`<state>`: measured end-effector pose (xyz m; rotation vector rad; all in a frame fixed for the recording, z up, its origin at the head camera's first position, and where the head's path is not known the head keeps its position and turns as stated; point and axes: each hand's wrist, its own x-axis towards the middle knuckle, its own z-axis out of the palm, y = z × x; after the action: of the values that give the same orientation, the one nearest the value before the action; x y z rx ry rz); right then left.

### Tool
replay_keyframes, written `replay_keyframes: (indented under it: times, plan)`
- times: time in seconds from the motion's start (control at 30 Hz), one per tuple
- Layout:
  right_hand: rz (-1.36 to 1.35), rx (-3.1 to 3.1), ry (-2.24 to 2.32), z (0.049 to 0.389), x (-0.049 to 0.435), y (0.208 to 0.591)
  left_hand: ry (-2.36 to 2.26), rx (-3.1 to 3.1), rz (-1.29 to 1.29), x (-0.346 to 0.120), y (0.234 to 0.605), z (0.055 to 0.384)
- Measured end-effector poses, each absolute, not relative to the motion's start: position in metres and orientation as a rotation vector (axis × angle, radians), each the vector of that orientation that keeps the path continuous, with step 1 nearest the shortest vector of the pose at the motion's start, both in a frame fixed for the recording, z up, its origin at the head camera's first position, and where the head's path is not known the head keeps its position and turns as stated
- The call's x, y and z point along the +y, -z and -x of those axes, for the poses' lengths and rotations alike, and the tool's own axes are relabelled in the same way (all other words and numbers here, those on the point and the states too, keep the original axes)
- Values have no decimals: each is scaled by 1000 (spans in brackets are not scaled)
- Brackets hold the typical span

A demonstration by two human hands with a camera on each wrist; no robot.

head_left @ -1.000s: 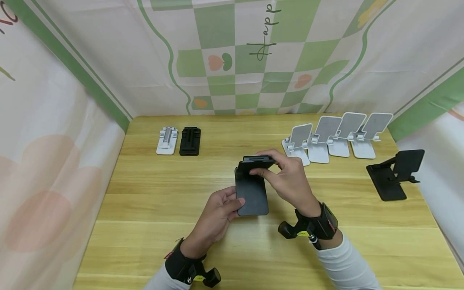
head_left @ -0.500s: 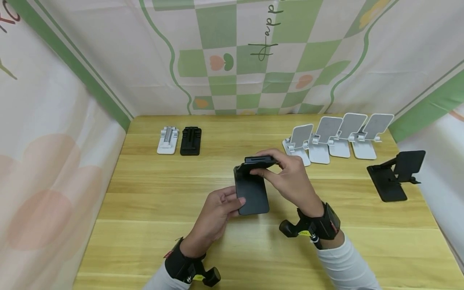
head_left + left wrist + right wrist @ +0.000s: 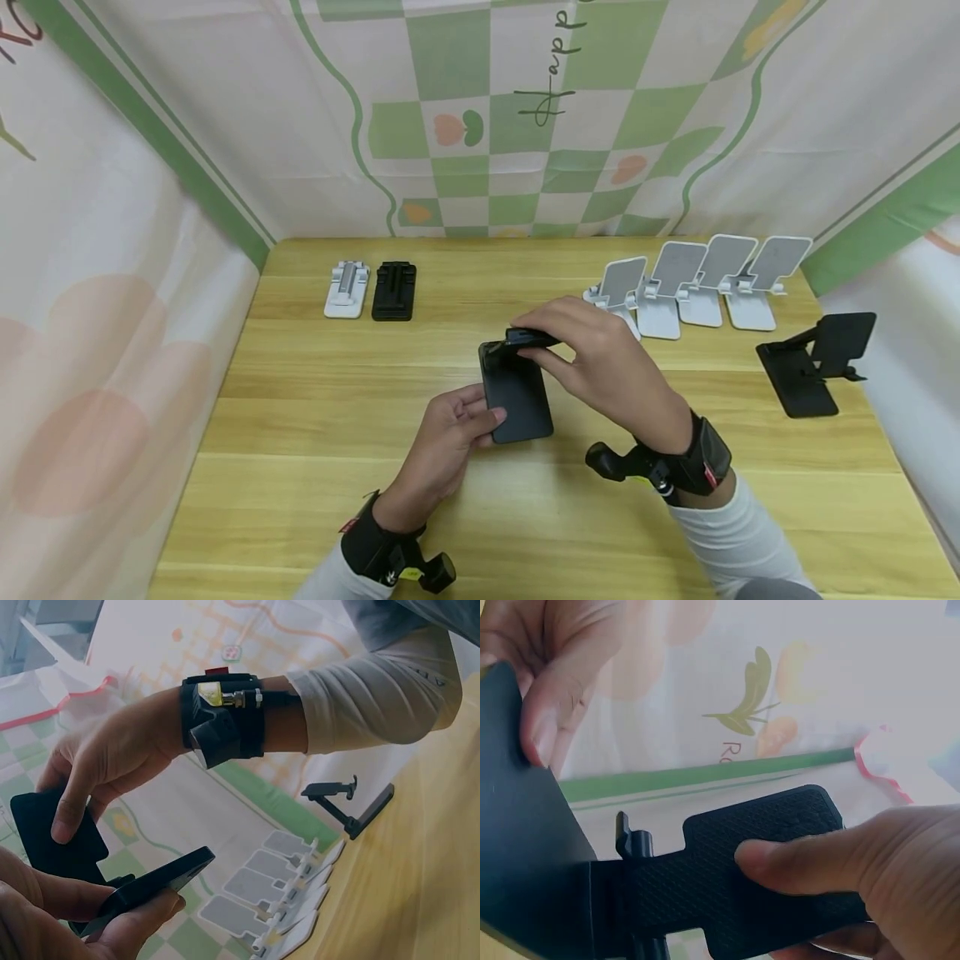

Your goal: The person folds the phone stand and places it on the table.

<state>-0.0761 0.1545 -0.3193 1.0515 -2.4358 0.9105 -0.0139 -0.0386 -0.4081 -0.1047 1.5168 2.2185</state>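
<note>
Between both hands, above the table, is a black folding phone stand [image 3: 517,400]. My left hand [image 3: 450,442] grips its flat base along the left edge, thumb on top. My right hand [image 3: 607,358] pinches the stand's upper plate [image 3: 765,862] between thumb and fingers; the right wrist view shows that plate textured, with a small hook by its hinge. In the left wrist view the plate [image 3: 60,832] stands at an angle to the base [image 3: 161,881]. The fingers behind the plate are mostly hidden.
Folded white [image 3: 347,290] and black [image 3: 393,291] phone stands lie at the back left. Several opened white stands [image 3: 678,287] stand in a row at the back right, with an opened black stand [image 3: 806,362] at the right edge. A patterned curtain [image 3: 510,125] hangs behind the table.
My right hand has turned over the stand, its wrist shifting right and down, and the upper plate has tilted with it. The base has shifted slightly left; my left hand keeps its grip.
</note>
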Motion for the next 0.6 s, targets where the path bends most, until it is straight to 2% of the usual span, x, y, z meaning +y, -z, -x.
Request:
replay_keyframes:
  times: [0.3,0.6]
  plan:
    - [-1079,-2334,-889,68,148,325,-2251,1521,120,-41,407,17]
    - [-1157,-2067,-828,57,134,353,-2298,1497,159,-48,399,21]
